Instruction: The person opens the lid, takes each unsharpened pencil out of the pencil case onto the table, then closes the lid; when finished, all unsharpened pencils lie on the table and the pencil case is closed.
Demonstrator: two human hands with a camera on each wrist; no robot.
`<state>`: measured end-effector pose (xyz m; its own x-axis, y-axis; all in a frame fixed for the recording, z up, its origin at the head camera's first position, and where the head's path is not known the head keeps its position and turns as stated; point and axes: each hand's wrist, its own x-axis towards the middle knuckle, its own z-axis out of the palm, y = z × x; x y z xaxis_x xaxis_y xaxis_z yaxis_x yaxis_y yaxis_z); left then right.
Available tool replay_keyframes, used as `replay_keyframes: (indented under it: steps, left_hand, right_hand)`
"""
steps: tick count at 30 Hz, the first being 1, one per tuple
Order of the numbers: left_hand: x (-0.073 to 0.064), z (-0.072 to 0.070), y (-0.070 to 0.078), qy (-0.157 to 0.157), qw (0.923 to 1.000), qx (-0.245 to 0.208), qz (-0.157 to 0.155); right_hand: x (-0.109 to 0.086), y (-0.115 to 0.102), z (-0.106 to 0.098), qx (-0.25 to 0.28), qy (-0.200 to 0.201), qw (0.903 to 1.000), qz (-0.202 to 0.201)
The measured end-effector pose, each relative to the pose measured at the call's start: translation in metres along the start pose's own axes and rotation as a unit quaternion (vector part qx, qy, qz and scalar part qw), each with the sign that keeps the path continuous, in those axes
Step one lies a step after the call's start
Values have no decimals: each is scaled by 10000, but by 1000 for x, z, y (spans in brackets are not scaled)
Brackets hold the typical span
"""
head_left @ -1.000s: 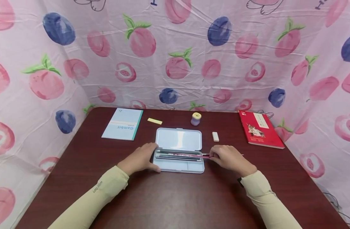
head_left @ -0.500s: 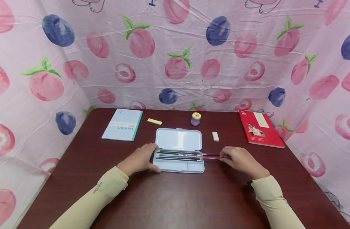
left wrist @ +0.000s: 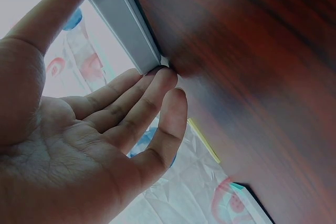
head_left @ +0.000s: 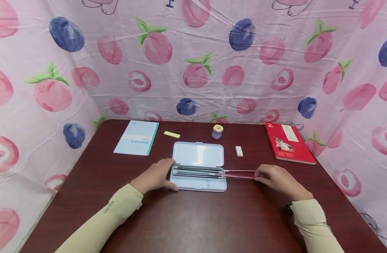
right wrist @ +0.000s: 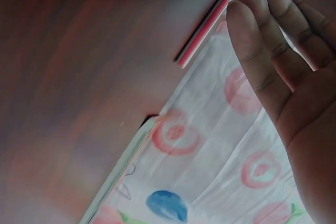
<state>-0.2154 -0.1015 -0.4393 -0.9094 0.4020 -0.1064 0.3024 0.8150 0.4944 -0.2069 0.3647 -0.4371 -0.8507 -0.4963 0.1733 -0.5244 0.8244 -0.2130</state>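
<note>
A pale blue pencil case (head_left: 198, 184) lies with its lid tipped back, several dark pencils (head_left: 193, 172) lengthwise in its rear compartment. My left hand (head_left: 155, 177) holds the case's left end, thumb at the front corner and fingers at the back one. In the left wrist view the case (left wrist: 123, 22) sits between thumb and fingertips. My right hand (head_left: 277, 179), right of the case, pinches the end of a pink pencil (head_left: 239, 176) whose other end is over the case. Just behind it, a second reddish pencil (head_left: 239, 171) runs along the table; the hand hides its right part.
Behind the case are a yellow strip (head_left: 172, 134), a purple-and-yellow cylindrical item (head_left: 217, 131) and a white eraser (head_left: 239, 151). A light blue notebook (head_left: 136, 138) lies at back left, a red book (head_left: 289, 143) at back right. A fruit-print curtain (head_left: 196, 70) surrounds the table.
My right hand has moved right, drawing the pink pencil partly out over the case's right edge. The left hand and the case have stayed in place.
</note>
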Motion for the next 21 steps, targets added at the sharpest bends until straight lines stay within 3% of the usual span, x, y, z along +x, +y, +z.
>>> replay_keyframes:
  steps: [12,21]
  left_hand:
    - [0,-1,1,-3,10000,-4,-17]
    - [0,0,1,-2,10000,-16,-12]
  right_hand:
    - [-12,16,-8,108,-29,9998,188]
    - [-21,25,-11,174,21,9998,98]
